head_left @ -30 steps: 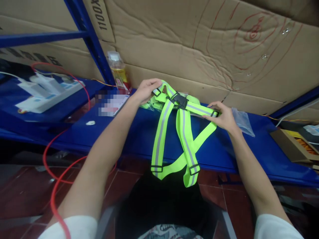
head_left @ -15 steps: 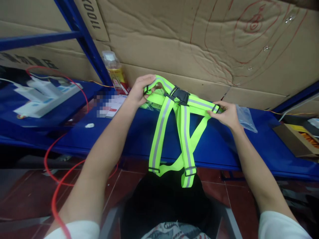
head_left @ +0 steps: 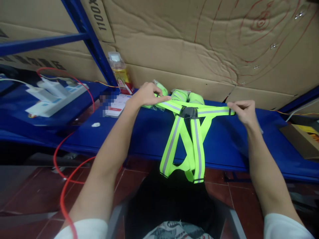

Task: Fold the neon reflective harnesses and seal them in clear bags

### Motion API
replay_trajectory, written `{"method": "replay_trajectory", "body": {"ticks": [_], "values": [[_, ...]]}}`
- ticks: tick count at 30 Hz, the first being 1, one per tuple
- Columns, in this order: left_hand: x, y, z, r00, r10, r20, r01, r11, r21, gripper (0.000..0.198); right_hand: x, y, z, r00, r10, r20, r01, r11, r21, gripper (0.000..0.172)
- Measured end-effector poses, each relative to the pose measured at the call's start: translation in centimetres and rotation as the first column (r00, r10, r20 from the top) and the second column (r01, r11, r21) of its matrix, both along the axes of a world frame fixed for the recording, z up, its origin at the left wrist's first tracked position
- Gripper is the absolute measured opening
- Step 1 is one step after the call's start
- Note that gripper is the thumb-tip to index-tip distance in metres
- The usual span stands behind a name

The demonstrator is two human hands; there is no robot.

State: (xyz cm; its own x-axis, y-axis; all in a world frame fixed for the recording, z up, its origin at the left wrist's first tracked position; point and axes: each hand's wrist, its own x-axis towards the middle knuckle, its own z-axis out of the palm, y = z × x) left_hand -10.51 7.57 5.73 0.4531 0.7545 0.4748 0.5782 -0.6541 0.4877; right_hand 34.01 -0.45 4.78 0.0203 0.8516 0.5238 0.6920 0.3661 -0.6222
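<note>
A neon-yellow reflective harness [head_left: 169, 146] with grey stripes is stretched out sideways between my hands. Its black buckle [head_left: 188, 112] sits at the middle of the waist strap. My left hand [head_left: 149, 94] is closed on the strap's left end, thumb lying along the top. At the other end, my right hand [head_left: 243, 109] pinches the strap beside a black slider. The shoulder straps hang down over the table's front edge towards my lap. Behind the harness lie several bagged neon-yellow bundles [head_left: 179, 95], partly covered by my left hand and the strap.
On the blue table [head_left: 149, 132] a bottle [head_left: 121, 74] stands at the back left beside a phone-like white panel [head_left: 118, 104]. A white power strip [head_left: 57, 99] lies further left. A red hose [head_left: 62, 192] loops at my left. An open cardboard box [head_left: 299, 139] sits at the right.
The harness has been lowered and pulled straighter, and its buckle now lies flatter. My right hand has moved outward to the right. More of the bagged bundles behind now show.
</note>
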Motion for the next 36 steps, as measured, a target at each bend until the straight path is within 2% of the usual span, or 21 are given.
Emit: {"method": "replay_trajectory", "body": {"ticks": [3, 5, 11, 13, 15, 17, 19, 21, 25, 30, 32, 34, 36], "values": [[-0.2, 0.1, -0.2, 0.998, 0.060, -0.035, -0.056, 0.992, 0.110, 0.044, -0.2, -0.4, 0.0, 0.974, 0.024, 0.225, -0.052, 0.991, 0.119, 0.051], [-0.5, 0.3, -0.3, 0.994, 0.111, -0.025, -0.105, 0.979, 0.172, 0.046, -0.2, -0.3, -0.2, 0.953, -0.020, 0.303, -0.046, 0.977, 0.210, 0.045], [-1.8, 0.7, 0.0, 0.982, 0.185, -0.045, -0.169, 0.956, 0.239, 0.044, 1.2, 1.0, -0.9, 0.972, -0.079, 0.222, -0.016, 0.918, 0.396, 0.033], [-2.1, 0.9, -0.1, 0.974, 0.223, -0.048, -0.206, 0.951, 0.231, 0.049, 1.5, 1.4, -1.2, 0.980, -0.049, 0.194, -0.026, 0.931, 0.365, 0.031], [-2.0, 1.2, -0.3, 0.972, 0.232, -0.039, -0.220, 0.954, 0.203, 0.060, 1.5, 1.4, -1.4, 0.975, -0.027, 0.222, -0.026, 0.972, 0.232, 0.028], [-1.6, 1.6, -0.7, 0.980, 0.197, 0.000, -0.194, 0.967, 0.166, 0.068, 1.3, 1.1, -1.5, 0.960, -0.047, 0.275, 0.014, 0.993, 0.120, 0.028], [-1.1, 1.9, -1.1, 0.986, 0.157, 0.062, -0.165, 0.974, 0.153, 0.071, 0.8, 0.6, -1.4, 0.954, -0.094, 0.286, 0.063, 0.991, 0.118, 0.030], [-0.6, 2.1, -1.4, 0.983, 0.143, 0.116, -0.161, 0.972, 0.172, 0.072, 0.4, 0.3, -1.3, 0.968, -0.122, 0.219, 0.089, 0.984, 0.156, 0.030], [0.2, 2.2, -2.1, 0.963, 0.170, 0.208, -0.209, 0.961, 0.179, 0.068, -0.6, 0.7, -1.3, 0.994, -0.096, -0.046, 0.102, 0.985, 0.139, 0.029], [1.1, 2.2, -3.1, 0.948, 0.191, 0.256, -0.213, 0.975, 0.062, 0.054, -1.5, 2.0, -1.9, 0.951, -0.084, -0.296, 0.128, 0.983, 0.135, 0.052], [1.3, 2.3, -3.3, 0.938, 0.186, 0.292, -0.210, 0.976, 0.056, 0.053, -1.8, 2.3, -2.1, 0.934, -0.055, -0.354, 0.118, 0.980, 0.160, 0.054], [1.6, 2.6, -3.4, 0.915, 0.170, 0.366, -0.194, 0.981, 0.027, 0.056, -2.1, 2.5, -2.3, 0.912, -0.010, -0.411, 0.106, 0.971, 0.213, 0.055], [2.0, 3.1, -3.5, 0.845, 0.162, 0.510, -0.156, 0.986, -0.055, 0.060, -2.4, 2.6, -2.5, 0.883, 0.019, -0.469, 0.105, 0.966, 0.237, 0.057]]}}
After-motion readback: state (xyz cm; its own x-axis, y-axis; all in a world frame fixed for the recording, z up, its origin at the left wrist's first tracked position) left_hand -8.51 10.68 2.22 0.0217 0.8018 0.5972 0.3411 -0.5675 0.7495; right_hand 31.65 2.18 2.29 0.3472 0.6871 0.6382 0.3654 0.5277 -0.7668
